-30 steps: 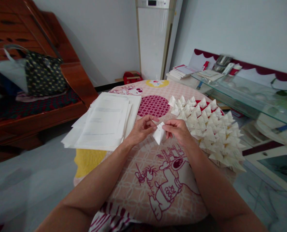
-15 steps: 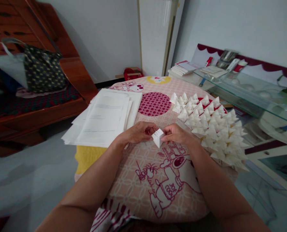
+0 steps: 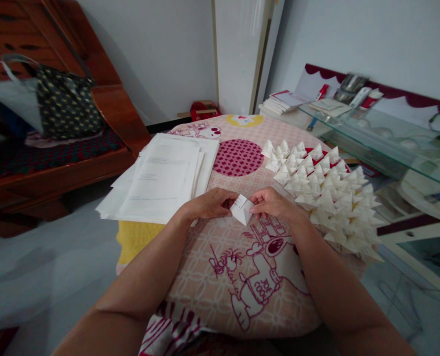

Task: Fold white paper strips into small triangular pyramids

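A small white folded paper piece (image 3: 242, 209) rests on the pink cartoon-print cloth (image 3: 242, 277) in the middle of the view. My left hand (image 3: 210, 202) pinches its left side and my right hand (image 3: 270, 202) pinches its right side; both have curled fingers pressed on the paper. Just right of my right hand lies a large cluster of several white folded paper triangles (image 3: 324, 190). A stack of white printed sheets (image 3: 160, 178) lies to the left of my left hand.
A glass shelf (image 3: 383, 143) with books and small items stands at the right. A wooden bench (image 3: 57, 163) carrying a dark patterned bag (image 3: 66, 104) is at the left. A white cabinet (image 3: 238, 54) stands against the far wall. Grey floor surrounds the covered surface.
Both hands lowered the folded paper from mid-air onto the cloth and keep pressing it there. The view shifted slightly.
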`<state>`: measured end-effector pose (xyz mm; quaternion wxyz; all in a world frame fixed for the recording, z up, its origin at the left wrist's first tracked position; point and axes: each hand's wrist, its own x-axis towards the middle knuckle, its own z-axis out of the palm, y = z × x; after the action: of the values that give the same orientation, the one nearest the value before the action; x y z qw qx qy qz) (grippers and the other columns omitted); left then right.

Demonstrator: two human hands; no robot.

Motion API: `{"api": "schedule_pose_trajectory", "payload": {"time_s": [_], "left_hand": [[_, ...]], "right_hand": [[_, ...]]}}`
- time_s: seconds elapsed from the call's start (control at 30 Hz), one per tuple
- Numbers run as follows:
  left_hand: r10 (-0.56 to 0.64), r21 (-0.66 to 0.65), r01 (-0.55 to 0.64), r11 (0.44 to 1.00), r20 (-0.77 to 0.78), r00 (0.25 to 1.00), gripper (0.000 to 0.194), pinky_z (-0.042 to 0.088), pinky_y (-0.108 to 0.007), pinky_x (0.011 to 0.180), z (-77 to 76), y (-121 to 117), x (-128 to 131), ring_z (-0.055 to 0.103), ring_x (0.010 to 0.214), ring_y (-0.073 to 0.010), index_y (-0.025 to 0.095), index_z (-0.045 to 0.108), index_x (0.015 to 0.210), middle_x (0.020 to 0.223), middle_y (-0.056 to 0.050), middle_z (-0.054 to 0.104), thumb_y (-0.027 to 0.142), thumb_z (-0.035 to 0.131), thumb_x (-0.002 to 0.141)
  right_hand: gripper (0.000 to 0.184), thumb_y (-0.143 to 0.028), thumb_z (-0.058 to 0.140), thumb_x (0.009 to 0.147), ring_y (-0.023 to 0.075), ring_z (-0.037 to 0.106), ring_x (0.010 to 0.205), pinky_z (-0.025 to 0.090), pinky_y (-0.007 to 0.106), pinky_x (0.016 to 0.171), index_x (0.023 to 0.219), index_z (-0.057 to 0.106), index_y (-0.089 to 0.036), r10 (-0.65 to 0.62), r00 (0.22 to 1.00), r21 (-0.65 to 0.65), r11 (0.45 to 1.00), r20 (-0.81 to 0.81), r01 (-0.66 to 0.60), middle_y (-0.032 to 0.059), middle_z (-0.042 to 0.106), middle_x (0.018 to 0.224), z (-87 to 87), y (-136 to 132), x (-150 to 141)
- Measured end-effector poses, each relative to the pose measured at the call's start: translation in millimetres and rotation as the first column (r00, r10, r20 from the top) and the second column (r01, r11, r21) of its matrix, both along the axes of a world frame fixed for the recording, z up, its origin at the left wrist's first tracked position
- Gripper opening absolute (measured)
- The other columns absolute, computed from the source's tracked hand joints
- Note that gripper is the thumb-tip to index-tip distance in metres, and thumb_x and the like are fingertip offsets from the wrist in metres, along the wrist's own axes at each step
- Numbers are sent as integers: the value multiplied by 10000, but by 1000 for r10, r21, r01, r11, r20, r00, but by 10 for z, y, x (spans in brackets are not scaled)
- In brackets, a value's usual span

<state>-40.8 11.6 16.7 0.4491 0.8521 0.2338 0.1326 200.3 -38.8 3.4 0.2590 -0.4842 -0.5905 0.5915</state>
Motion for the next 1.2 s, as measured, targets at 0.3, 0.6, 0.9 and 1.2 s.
{"api": "schedule_pose_trajectory", "payload": {"time_s": [0.3, 0.6, 0.9, 1.2], "left_hand": [[143, 125, -137, 983, -41, 989, 345, 255, -255, 534, -102, 0, 96, 419, 527, -110, 171, 582, 615, 550, 24, 499, 371, 556, 894], [483, 306, -398, 865, -296, 824, 203, 319, -269, 588, -116, -126, 279, 522, 609, -129, 166, 711, 706, 652, -13, 655, 338, 684, 811], [507, 329, -396, 857, -399, 764, 183, 381, -287, 655, -49, -212, 347, 605, 710, -161, 155, 748, 853, 791, -45, 724, 329, 753, 798], [535, 388, -396, 833, -377, 756, 219, 424, -304, 696, -86, -209, 332, 640, 772, -196, 152, 772, 892, 822, -77, 736, 329, 642, 897]], "right_hand": [[28, -191, 713, 754, 101, 539, 381, 368, 186, 366, 757, 693, -173, -138, 985, 19, 990, 99, 137, 0, 661, 503, -27, -7, -72], [121, -92, 708, 788, 81, 551, 402, 370, 170, 372, 718, 665, -181, -301, 919, 52, 953, 256, 298, -42, 615, 477, 64, -59, -163], [172, -94, 752, 791, 88, 562, 423, 404, 188, 402, 705, 641, -193, -280, 905, 29, 958, 320, 287, -42, 609, 489, 92, -60, -199], [161, -45, 669, 802, 109, 572, 447, 434, 224, 445, 733, 644, -187, -282, 893, 22, 956, 350, 293, -32, 614, 506, 127, -74, -213]]}}
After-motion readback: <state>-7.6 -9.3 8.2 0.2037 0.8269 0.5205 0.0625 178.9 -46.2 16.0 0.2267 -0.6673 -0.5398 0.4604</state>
